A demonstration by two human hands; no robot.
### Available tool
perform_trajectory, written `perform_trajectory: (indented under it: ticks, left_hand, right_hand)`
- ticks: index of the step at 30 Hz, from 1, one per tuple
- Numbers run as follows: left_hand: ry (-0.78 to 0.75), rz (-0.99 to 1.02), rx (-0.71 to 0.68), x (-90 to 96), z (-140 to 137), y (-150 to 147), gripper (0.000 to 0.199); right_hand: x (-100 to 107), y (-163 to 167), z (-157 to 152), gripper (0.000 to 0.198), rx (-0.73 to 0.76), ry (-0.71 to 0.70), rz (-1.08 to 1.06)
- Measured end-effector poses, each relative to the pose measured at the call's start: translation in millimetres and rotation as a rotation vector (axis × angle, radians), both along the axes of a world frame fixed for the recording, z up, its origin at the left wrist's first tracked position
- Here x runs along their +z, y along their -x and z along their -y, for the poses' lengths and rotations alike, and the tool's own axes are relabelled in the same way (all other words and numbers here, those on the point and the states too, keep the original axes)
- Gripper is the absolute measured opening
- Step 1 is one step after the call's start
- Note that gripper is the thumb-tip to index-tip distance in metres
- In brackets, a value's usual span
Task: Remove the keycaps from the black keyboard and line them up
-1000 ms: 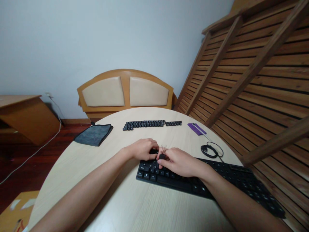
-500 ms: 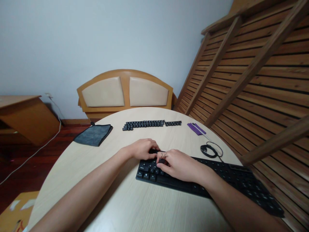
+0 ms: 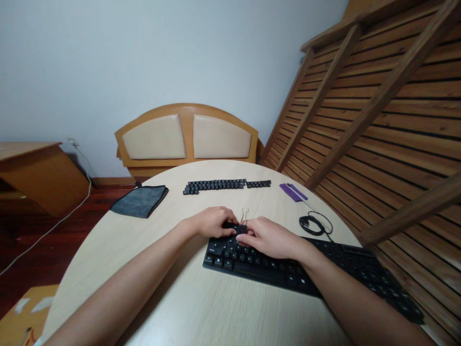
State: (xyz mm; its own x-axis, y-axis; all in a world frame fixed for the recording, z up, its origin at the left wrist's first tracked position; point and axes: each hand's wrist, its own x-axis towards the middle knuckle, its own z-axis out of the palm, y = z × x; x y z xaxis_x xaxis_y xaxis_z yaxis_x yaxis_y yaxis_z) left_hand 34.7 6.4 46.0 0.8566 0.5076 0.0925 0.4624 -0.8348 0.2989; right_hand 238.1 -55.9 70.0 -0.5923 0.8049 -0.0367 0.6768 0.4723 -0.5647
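The black keyboard (image 3: 266, 274) lies at a slant on the round table, with some key spots near its left end lacking caps. My left hand (image 3: 214, 222) is closed at the keyboard's far left corner, fingers over the back edge and thumb by the keys. Between the thumb and fingers of my right hand (image 3: 268, 236) is a keycap puller (image 3: 241, 230); its dark handle faces me and two thin wire prongs point up and away. Both hands almost touch. Whether a cap sits in the puller I cannot tell.
Removed keycaps (image 3: 216, 185) lie in rows farther back on the table (image 3: 144, 269). A grey cloth (image 3: 139, 201) is at the left edge. To the right are a purple-handled tool (image 3: 292, 192) and a coiled cable (image 3: 311, 225). Wooden slats (image 3: 389, 120) lean along the right.
My right hand has turned, so the puller's wire prongs now stick up and away from the keys. My left hand has barely moved.
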Motion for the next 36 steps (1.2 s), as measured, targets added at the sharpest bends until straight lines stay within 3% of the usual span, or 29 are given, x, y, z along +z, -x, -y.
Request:
perform_trajectory:
  ticks: [5,7,14,18,30,36]
  left_hand:
    - [0.018,0.011,0.004,-2.2,-1.4,0.1,0.023]
    - [0.050,0.023,0.012,-3.8,-2.8,1.0,0.023]
    - [0.448,0.248,0.058,-5.2,-4.8,5.4,0.027]
    - [0.538,0.351,0.091,-8.3,-6.8,2.7,0.025]
    - [0.492,0.468,0.069,-12.4,-13.2,2.1,0.017]
    - [0.343,0.502,0.074,-7.1,-10.1,2.6,0.024]
  right_hand:
    - [-13.3,-3.5,-12.1,0.023,-0.054,0.361,-0.278]
    - [-19.0,-4.6,-17.8,0.023,-0.118,0.405,-0.331]
    - [-30.9,-5.6,-30.0,0.017,-0.306,0.181,-0.488]
    - [-33.3,-4.2,-31.0,0.017,-0.306,0.144,-0.567]
    - [-32.4,0.2,-33.3,0.014,-0.403,0.352,-0.732]
    - [-31.5,1.3,-33.1,0.013,-0.451,0.453,-0.868]
